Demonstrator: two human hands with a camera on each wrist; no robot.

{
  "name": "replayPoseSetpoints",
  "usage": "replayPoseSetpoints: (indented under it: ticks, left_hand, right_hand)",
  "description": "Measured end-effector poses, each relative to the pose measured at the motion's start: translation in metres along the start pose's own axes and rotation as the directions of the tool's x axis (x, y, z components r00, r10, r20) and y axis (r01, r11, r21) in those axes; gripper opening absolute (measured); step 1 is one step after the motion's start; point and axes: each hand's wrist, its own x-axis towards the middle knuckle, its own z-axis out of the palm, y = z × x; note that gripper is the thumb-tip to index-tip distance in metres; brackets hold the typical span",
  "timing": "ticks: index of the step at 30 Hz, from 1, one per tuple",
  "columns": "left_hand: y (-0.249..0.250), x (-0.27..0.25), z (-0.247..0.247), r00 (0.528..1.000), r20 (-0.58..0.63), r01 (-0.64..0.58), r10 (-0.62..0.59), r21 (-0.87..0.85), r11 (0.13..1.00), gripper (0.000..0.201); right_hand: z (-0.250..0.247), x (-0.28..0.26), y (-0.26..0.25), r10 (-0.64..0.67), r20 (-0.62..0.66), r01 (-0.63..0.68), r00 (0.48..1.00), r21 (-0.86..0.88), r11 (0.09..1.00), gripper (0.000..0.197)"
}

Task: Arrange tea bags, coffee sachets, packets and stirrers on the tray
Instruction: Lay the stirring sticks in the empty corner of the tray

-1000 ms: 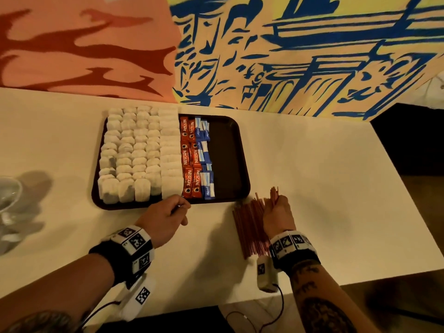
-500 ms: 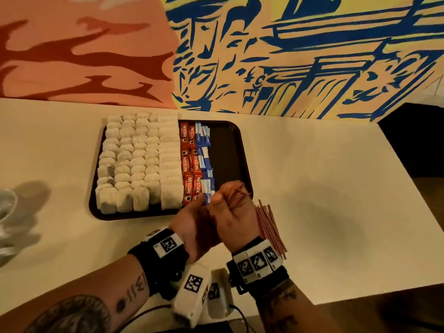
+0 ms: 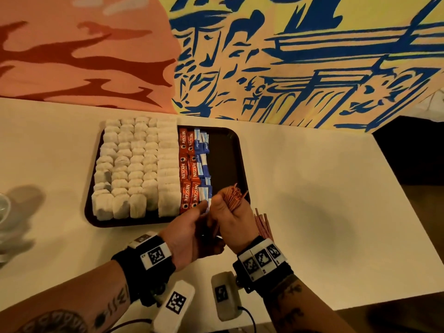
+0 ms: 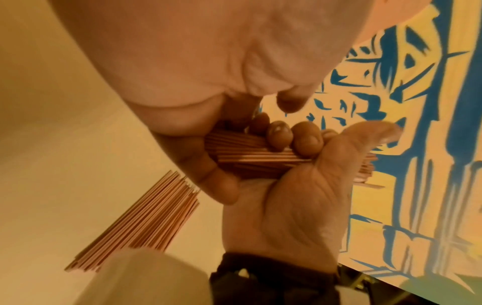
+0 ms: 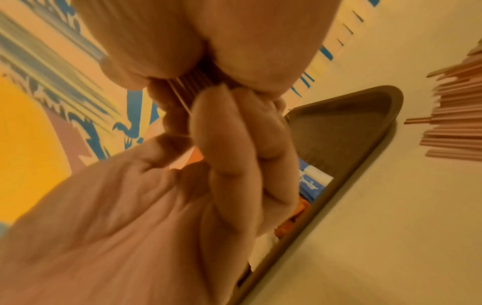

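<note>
Head view: the tray, centre frame, is mostly filled, with tea bags across its left, coffee sachets and blue packets in the middle, and a bare strip down the right. Only stirrers look left to do. Low centre, the right hand is wrapped round a bundle at the tray's near right corner, the left hand closed on its lower end.

Left wrist view: both sets of fingers clamp the bundle mid-frame; a loose pile waits on the table, lower left.

Right wrist view: blurred, but the bundle sits pinched at top centre, tray rim to its right, more pile at the right edge.
</note>
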Motion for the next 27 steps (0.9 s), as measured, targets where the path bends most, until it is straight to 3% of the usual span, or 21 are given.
replayPoseSetpoints:
  ticks: [5,7,10,13,15,19,24,27]
  left_hand:
    - [0.013,-0.002,-0.006,0.993,0.119,-0.028,-0.010,0.314,0.949,0.034]
    - [0.014,0.004,-0.005,0.996,0.088,-0.026,-0.009,0.392,0.920,0.017]
    - [0.016,0.015,-0.001,0.999,0.032,-0.031,0.020,0.386,0.922,0.018]
    - [0.024,0.023,-0.001,0.999,0.016,-0.047,0.046,0.530,0.847,0.028]
    - [0.030,0.029,-0.010,0.990,-0.093,-0.021,0.106,0.646,0.763,0.030]
    - [0.049,0.027,-0.036,0.894,-0.316,-0.028,0.319,0.670,0.742,0.015]
    - [0.071,0.014,-0.071,0.735,-0.399,-0.108,0.548,0.729,0.676,0.016]
    - [0.073,0.010,-0.089,0.717,-0.411,-0.094,0.563,0.743,0.662,0.017]
  right_hand:
    - [-0.001,0.020,-0.005,0.053,0.022,-0.052,0.998,-0.022,0.998,0.040]
    - [0.000,0.026,-0.002,0.064,0.055,-0.063,0.996,-0.028,0.998,0.042]
    - [0.000,0.040,0.000,0.118,0.065,-0.118,0.991,-0.004,0.993,0.047]
    - [-0.004,0.064,0.002,0.242,-0.040,-0.243,0.969,-0.021,0.970,0.046]
    - [-0.014,0.090,0.009,0.341,-0.177,-0.355,0.923,-0.058,0.933,0.042]
    - [-0.024,0.146,0.040,0.508,-0.214,-0.551,0.834,-0.320,0.771,0.043]
    - [-0.015,0.177,0.051,0.627,-0.241,-0.649,0.741,-0.497,0.576,0.052]
    - [-0.011,0.183,0.057,0.650,-0.283,-0.677,0.705,-0.541,0.499,0.053]
